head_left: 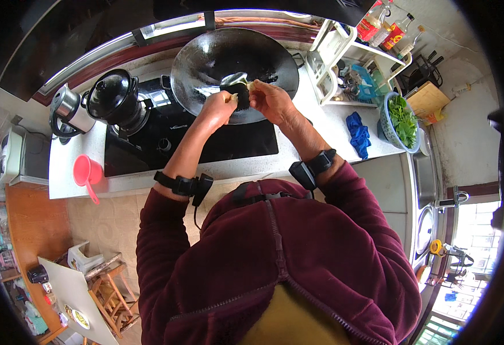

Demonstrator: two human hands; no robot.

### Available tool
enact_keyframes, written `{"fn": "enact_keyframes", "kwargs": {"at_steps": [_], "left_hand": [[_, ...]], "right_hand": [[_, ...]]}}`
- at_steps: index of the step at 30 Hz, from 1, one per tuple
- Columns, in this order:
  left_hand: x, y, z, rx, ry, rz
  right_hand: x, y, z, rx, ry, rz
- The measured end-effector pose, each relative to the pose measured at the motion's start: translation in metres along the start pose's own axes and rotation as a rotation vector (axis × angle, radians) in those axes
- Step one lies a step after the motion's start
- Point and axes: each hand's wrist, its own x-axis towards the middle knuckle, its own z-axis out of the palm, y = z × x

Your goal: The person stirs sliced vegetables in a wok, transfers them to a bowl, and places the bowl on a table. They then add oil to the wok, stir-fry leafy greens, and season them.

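Observation:
Over the near part of a large black wok [204,56] on the stove, both hands are raised close together. My left hand [218,108] pinches a small pale piece [234,97] between thumb and fingertips. Slightly higher and to the right, my right hand [271,100] holds another small pale-greenish piece [250,85] in its fingertips. What these pieces are cannot be told. A shiny metal ladle or spoon [236,78] shows just beyond the fingers, inside the wok; its handle is not visible. The wok holds a dark, wet-looking sheen.
A lidded black pot [111,95] stands on the left burner, beside a steel kettle [67,105]. A pink plastic dipper [86,170] sits at the counter's front edge. To the right are a white rack [332,64], a blue cloth [358,134] and a bowl of leafy greens [402,123].

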Motion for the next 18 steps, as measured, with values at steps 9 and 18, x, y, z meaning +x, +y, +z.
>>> {"fn": "enact_keyframes", "kwargs": {"at_steps": [9,18], "left_hand": [[-0.008,0.005,0.004,-0.558,-0.137,0.164],[-0.032,-0.010,0.029,-0.352,0.061,0.134]], "right_hand": [[-0.016,0.001,0.009,-0.247,-0.031,-0.189],[-0.054,0.017,0.015,-0.969,0.045,-0.472]]}}
